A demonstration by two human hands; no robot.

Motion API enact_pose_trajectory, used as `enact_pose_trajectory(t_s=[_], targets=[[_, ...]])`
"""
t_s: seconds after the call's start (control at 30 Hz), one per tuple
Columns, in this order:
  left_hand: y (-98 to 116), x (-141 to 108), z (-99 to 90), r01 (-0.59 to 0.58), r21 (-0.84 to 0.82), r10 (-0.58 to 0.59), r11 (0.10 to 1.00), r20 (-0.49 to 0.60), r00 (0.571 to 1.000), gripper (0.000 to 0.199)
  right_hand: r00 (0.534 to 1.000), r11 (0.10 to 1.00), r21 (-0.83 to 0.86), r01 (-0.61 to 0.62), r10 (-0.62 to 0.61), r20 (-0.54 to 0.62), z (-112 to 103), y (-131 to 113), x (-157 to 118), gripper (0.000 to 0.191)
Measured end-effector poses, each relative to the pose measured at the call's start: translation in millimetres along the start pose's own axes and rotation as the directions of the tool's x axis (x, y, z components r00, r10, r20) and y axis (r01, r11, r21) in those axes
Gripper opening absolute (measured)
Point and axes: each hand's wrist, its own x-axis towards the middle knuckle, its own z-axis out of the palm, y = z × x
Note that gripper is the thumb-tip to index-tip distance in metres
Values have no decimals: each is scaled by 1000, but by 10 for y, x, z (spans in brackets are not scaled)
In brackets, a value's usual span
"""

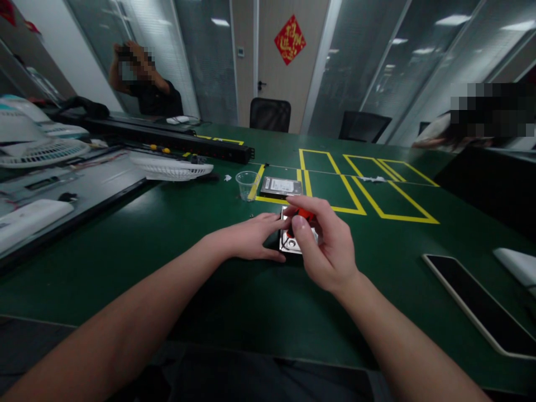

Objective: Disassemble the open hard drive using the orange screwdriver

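On the green table in front of me lies a silver hard drive [292, 246], partly covered by both hands. My left hand [253, 237] grips its left edge, thumb at the near corner and fingers at the far side. A screwdriver [305, 214] with a red and black handle is pinched in my right hand [330, 245]; its dark shaft points down to the drive's near left part. Whether the tip sits in a screw is too small to tell. Just beyond, a second hard drive [281, 186] lies label up, beside a clear plastic cup [247, 187].
Yellow tape rectangles [364, 211] mark the table. A phone-like dark slab [481, 304] lies at right. White fan parts [171, 167], a long black bar [167, 138] and a grey panel [96, 178] take up the left. Two people sit across the table.
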Motion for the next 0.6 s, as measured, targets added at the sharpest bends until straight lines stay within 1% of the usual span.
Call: enact_pose_trajectory(t_s=[0.13,0.3,0.43,0.6], targets=[[12,-3,-2,37,-29,-36,999,19,999,83,1000,1000,-3,-16,16,-5,-3,17,-7,29],[9,5,1,73,10,-74,997,15,997,95,1000,999,33,-23,23,2,-21,19,-20,35],[13,5,-3,96,36,-97,995,33,995,101,999,996,77,-41,41,7,-20,31,-35,40],[-14,0,22,98,16,-98,995,24,995,109,999,998,45,-34,35,-2,-13,30,-25,40]])
